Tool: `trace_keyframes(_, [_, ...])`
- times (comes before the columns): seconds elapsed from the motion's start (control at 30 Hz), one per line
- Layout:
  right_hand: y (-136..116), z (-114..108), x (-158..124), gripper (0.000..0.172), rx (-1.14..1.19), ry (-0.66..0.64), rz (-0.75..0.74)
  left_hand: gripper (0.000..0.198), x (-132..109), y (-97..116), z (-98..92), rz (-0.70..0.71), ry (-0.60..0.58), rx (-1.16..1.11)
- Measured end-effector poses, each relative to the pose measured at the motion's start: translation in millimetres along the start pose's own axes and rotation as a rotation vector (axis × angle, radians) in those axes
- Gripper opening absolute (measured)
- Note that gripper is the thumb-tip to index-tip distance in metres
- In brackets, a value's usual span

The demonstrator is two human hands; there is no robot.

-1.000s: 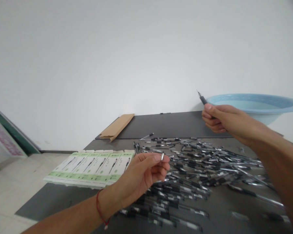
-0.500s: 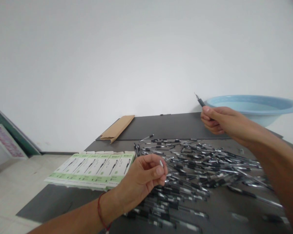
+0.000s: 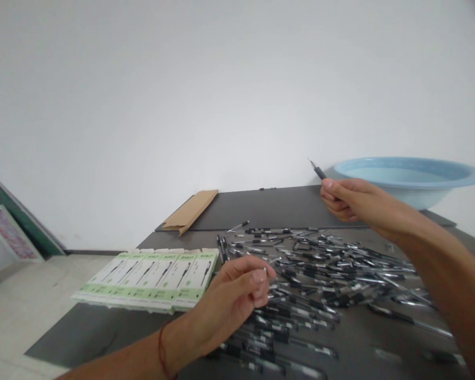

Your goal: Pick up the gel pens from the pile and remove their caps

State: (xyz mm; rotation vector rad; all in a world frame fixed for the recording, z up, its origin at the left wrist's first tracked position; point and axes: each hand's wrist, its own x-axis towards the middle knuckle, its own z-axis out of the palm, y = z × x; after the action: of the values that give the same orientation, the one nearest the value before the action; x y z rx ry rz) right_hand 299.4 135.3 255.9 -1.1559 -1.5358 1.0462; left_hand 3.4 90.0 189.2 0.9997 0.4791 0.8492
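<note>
My left hand [image 3: 233, 298] hovers over the near left part of a heap of black pens [image 3: 320, 269], fingers pinched on a small silver pen part [image 3: 265, 271]. A red string circles its wrist. My right hand [image 3: 350, 200] is raised over the far side of the heap, closed on a dark pen [image 3: 319, 170] whose tip points up and to the left. The heap spreads across the dark table [image 3: 269, 206].
A row of green-and-white pen boxes [image 3: 150, 277] lies at the table's left edge. A flat brown envelope [image 3: 190, 211] lies at the far left corner. A light blue basin [image 3: 411, 177] stands at the far right. Framed boards [image 3: 8, 227] lean against the wall at left.
My left hand has sunk a little toward the heap, still pinching the silver part. My right hand with the pen has drifted slightly left and down.
</note>
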Motion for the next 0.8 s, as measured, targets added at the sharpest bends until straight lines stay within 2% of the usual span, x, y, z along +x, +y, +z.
trace_keyframes(0.13, [-1,0,0,0.055,-0.009,0.004,-0.001,0.016,1,3,-3.8,0.031,0.013,0.131])
trace_keyframes(0.37, [-3,2,1,0.058,-0.020,0.000,0.008,0.014,-6,13,2.2,0.128,-0.111,0.447])
trace_keyframes(0.43, [-3,3,1,0.058,-0.021,0.007,-0.002,0.011,-9,15,6.0,0.138,-0.103,0.546])
trace_keyframes(0.57, [-2,3,1,0.055,-0.033,0.002,-0.023,0.009,-12,18,8.6,0.283,-0.044,0.872])
trace_keyframes(0.63, [-2,3,1,0.054,-0.042,-0.006,-0.029,0.007,-12,17,7.3,0.306,0.016,0.890])
trace_keyframes(0.8, [1,1,2,0.056,-0.034,-0.014,-0.045,0.012,-12,9,2.9,0.224,0.128,0.745])
